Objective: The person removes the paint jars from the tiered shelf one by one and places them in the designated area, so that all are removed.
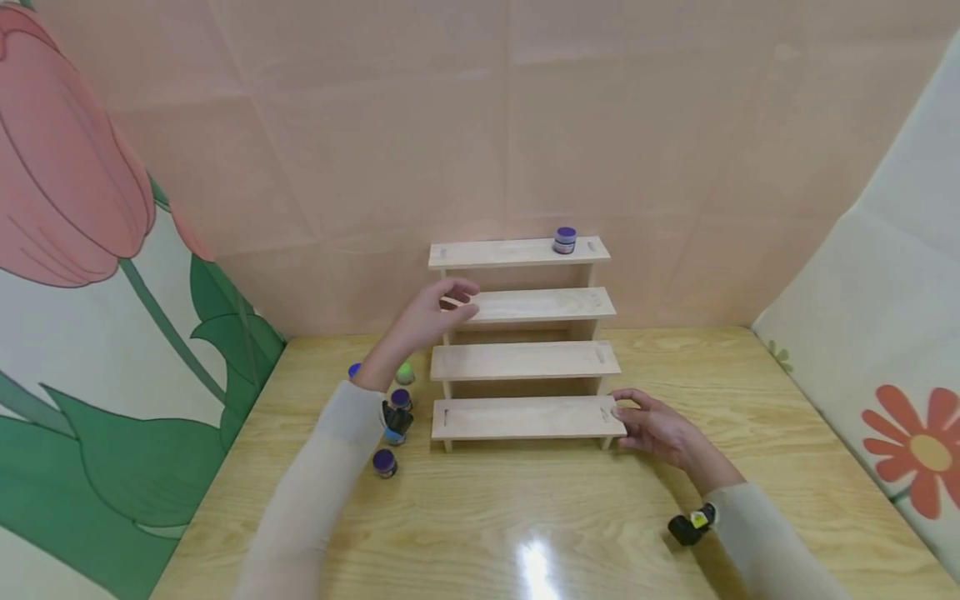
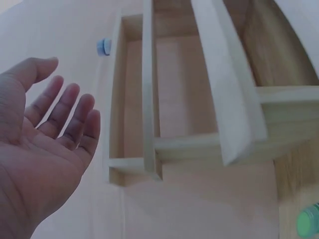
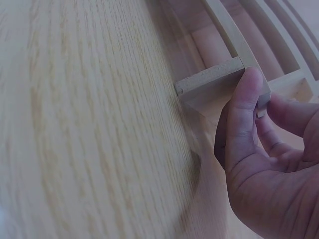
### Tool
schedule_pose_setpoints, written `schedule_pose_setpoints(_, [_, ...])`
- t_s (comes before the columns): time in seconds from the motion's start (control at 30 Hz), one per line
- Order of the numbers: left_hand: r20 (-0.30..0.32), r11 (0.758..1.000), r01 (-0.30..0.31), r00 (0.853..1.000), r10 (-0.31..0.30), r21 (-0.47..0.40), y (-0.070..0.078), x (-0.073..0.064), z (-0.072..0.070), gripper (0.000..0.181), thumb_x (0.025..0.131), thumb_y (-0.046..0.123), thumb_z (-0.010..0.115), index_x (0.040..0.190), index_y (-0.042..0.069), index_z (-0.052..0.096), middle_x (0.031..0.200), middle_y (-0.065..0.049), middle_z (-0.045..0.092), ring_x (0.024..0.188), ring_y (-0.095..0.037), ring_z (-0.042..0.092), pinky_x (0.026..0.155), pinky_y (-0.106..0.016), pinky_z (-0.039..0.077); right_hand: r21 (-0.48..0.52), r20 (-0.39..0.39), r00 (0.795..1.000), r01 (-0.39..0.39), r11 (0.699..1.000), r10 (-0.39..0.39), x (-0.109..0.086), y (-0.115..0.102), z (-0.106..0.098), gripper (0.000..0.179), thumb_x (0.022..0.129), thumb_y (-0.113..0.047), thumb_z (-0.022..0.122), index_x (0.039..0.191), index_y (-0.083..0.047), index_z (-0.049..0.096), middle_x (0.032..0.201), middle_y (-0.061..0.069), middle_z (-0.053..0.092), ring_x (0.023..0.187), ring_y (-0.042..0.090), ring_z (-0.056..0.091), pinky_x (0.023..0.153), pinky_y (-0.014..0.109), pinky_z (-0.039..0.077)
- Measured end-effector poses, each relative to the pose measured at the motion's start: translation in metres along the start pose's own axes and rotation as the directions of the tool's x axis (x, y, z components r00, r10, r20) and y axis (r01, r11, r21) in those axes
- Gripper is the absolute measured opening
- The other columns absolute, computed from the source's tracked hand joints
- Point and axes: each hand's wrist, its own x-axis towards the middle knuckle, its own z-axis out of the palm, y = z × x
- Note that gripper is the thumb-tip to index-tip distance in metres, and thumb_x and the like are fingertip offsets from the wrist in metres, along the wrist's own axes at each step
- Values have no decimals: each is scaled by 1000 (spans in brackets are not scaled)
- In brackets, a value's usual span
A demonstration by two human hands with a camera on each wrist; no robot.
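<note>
A pale wooden stepped shelf (image 1: 525, 360) stands on the table with its tiers rising toward the back. My right hand (image 1: 656, 429) pinches the right end of the lowest tier between thumb and fingers; in the right wrist view the fingertips (image 3: 247, 82) curl round that board's corner. At the left end of the upper tiers, my left hand (image 1: 437, 310) is raised with loosely bent fingers. Its palm (image 2: 45, 174) holds nothing in the left wrist view. One small jar with a purple lid (image 1: 565, 241) sits toward the right on the top tier.
Left of the shelf, several small jars stand on the wooden table (image 1: 555, 517), partly behind my left forearm. Among them are a purple-lidded jar (image 1: 385, 463) and a green jar (image 1: 405, 372). A pink backdrop (image 1: 480, 125) rises behind, with flower-printed cloth on both sides.
</note>
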Motion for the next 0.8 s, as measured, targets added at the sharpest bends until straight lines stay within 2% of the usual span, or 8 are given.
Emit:
schedule_pose_setpoints(0.2, [0,999,-8,1000,8,-31,8,22,4,36,99,27,68,130,9,63,130,-14,64,118,-24,60,103,-42,50,2,-4,1000,2,1000,-2,-2,-1,1,25,104,-11,56,126,-23,52,100,3,66,83,13,67,68,25,61])
schedule_pose_setpoints(0.27, [0,1000,2,1000,-2,-31,10,27,5,36,98,29,69,130,13,63,130,-12,64,118,-23,60,102,-40,51,5,-1,1000,2,1000,-2,-2,0,1,25,104,-11,57,125,-23,53,100,3,66,83,13,67,68,25,61])
schedule_pose_setpoints(0.5, [-16,1000,-31,999,31,-3,17,48,12,35,98,28,70,129,12,63,125,-3,67,118,-19,61,102,-33,51,5,-5,1000,3,1000,-3,-3,0,2,24,103,-11,57,124,-22,54,100,3,65,82,13,67,69,26,60])
schedule_pose_setpoints(0.63, [-26,999,-51,998,50,-16,20,65,17,35,98,24,69,129,8,63,127,-8,67,118,-19,61,100,-32,52,1,-13,1000,0,1000,0,-2,0,1,24,103,-11,57,125,-21,53,99,3,66,81,12,67,69,26,60])
schedule_pose_setpoints(0.8, [-37,999,-35,999,34,-35,30,87,26,35,98,22,69,130,9,63,128,-10,67,117,-20,62,96,-35,55,-7,-16,1000,3,1000,-3,-2,-1,2,25,104,-11,57,126,-22,52,99,3,66,81,12,67,68,25,60])
